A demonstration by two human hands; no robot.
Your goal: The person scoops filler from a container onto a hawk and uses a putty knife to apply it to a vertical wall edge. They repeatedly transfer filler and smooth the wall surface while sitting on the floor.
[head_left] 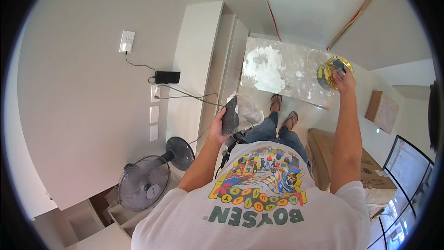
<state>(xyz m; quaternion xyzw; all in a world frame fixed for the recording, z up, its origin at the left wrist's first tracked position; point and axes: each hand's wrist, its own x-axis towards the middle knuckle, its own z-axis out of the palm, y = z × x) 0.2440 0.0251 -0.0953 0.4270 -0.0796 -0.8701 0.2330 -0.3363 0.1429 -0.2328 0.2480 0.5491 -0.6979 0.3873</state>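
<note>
My left hand (216, 128) grips a dark, flat rectangular plate (230, 119) by its near edge, its surface smudged with white. Just beyond the plate is a crumpled whitish mass (249, 112); whether it touches the plate I cannot tell. Over on the right, my right hand (343, 82) is closed around a small dark-bladed tool that looks like a putty knife (339, 66). It is at the mouth of a gold-coloured tin can (326, 78), which stands on the right end of a white-spattered board (303, 71). The tool's tip is hard to make out.
A standing fan (144, 187) is at the lower left. Cables run from a black power adapter (167, 77) and a wall socket (126, 41) past a white cabinet (196, 51). To my right lie a cardboard box (370, 169) and a smaller brown box (382, 111).
</note>
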